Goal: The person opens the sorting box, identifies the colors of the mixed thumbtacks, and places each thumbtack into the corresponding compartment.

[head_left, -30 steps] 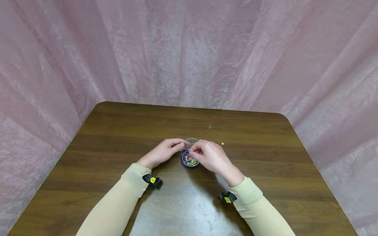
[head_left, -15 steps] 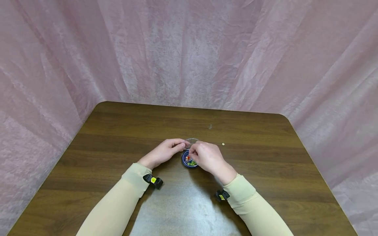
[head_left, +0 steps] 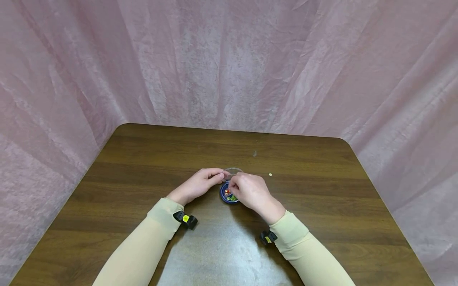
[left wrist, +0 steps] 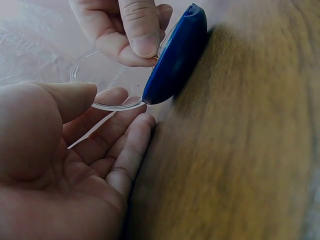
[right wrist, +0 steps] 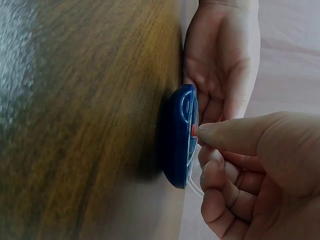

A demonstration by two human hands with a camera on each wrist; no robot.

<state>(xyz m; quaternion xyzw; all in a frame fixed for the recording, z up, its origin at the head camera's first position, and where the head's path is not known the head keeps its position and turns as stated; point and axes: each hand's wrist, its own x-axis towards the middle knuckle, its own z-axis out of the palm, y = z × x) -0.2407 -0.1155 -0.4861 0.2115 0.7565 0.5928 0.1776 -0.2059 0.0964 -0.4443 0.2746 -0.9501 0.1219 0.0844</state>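
A round blue case (head_left: pixel 223 197) lies on the table with its clear lid (left wrist: pixel 113 106) swung up at the far side. Small red and green pieces (head_left: pixel 231 198) sit in separate compartments inside it. My left hand (head_left: pixel 200 184) holds the lid's edge between thumb and fingers. Above the case, my right hand (head_left: pixel 251 192) has its thumb and forefinger pinched together at the opening. A small red piece (right wrist: pixel 194 131) shows at the thumb tip in the right wrist view. The right fingers cover part of the compartments.
A small pale round piece (head_left: pixel 270 174) lies on the brown wooden table (head_left: pixel 307 171), right of the case. Pink curtains (head_left: pixel 222 67) hang behind the table. Both wrists carry black strapped cameras.
My right hand has shifted slightly left and turned, with its fingertips lower into the case. The left hand stays on the lid.
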